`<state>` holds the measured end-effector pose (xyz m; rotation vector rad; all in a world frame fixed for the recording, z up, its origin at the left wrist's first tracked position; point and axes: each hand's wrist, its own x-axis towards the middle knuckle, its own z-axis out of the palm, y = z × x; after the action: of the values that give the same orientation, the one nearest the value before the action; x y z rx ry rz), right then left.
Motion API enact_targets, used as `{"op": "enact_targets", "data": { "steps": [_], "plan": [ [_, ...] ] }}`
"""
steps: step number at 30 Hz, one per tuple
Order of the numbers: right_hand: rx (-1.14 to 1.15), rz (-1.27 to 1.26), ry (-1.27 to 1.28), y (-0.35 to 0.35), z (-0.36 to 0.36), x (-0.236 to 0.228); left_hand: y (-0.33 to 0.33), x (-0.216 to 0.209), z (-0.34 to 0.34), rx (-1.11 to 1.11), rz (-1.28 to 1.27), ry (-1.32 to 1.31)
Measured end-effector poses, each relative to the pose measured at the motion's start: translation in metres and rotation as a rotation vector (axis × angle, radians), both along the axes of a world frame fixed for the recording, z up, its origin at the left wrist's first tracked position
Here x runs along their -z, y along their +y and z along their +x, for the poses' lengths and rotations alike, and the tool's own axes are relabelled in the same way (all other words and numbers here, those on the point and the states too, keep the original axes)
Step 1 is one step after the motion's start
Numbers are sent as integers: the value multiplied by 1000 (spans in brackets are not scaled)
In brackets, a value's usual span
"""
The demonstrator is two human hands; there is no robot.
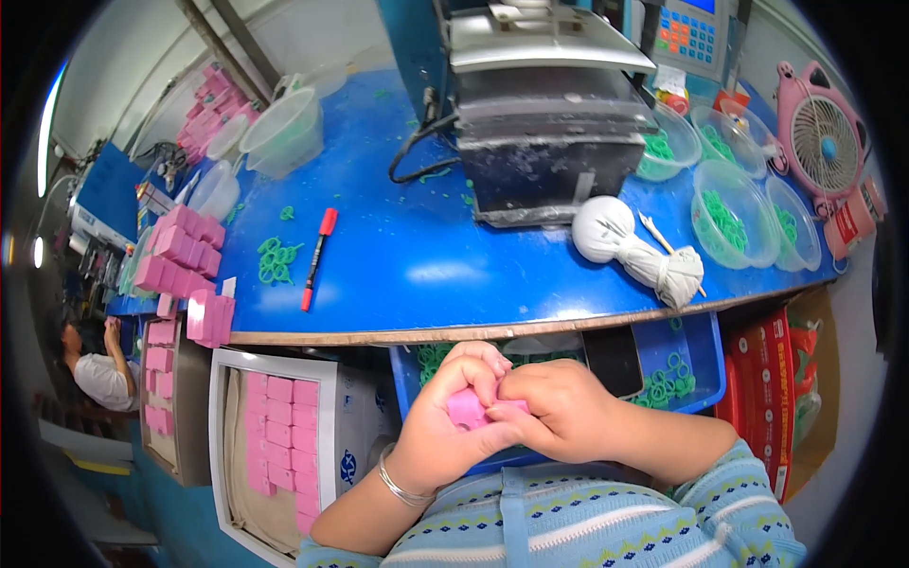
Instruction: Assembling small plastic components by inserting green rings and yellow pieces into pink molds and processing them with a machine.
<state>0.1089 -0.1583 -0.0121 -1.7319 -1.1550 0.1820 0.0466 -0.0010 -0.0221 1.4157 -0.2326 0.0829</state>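
Close in front of me, over a blue bin (712, 383), my left hand (431, 417) and my right hand (568, 412) meet around a small pink block (466, 409). The left fingers wrap it from the left, thumb across its near side. The right fingers curl over its right end, where a bit of pink shows between the hands. Most of the block is hidden, so its exact kind cannot be made out. Green rings (668, 381) lie in the bin below, beside a dark flat rectangular object (614, 364).
On the blue table (398, 284) stand a black-and-metal press machine (559, 142), clear bowls of green rings (729, 227), a cloth-wrapped bundle (625, 248), a red-and-black marker (319, 257) and stacked pink blocks (185, 248). Left of me, a carton (220, 445) holds pink blocks; a person sits beyond.
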Motion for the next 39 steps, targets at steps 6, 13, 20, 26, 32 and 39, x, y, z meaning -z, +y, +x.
{"op": "enact_targets", "data": {
  "steps": [6, 13, 20, 26, 32, 39],
  "plan": [
    [-16, 273, 687, 6, 0, 0, -5, -4, 8, 75, -759, 180],
    [-255, 787, 1361, 8, 4, 2, 6, 7, 5, 174, -1123, 221],
    [664, -580, -431, -2, 53, -7, 15, 11, -2, 157, -1130, 247],
    [577, -117, -573, -9, 58, 11, 19, 17, -7, 61, -1099, 288],
    [501, -170, -328, -10, 65, 7, 21, 20, -1, 93, -1059, 291],
    [535, -243, -244, -9, 60, 5, 19, 18, 0, 124, -1010, 306]
  ]
}}
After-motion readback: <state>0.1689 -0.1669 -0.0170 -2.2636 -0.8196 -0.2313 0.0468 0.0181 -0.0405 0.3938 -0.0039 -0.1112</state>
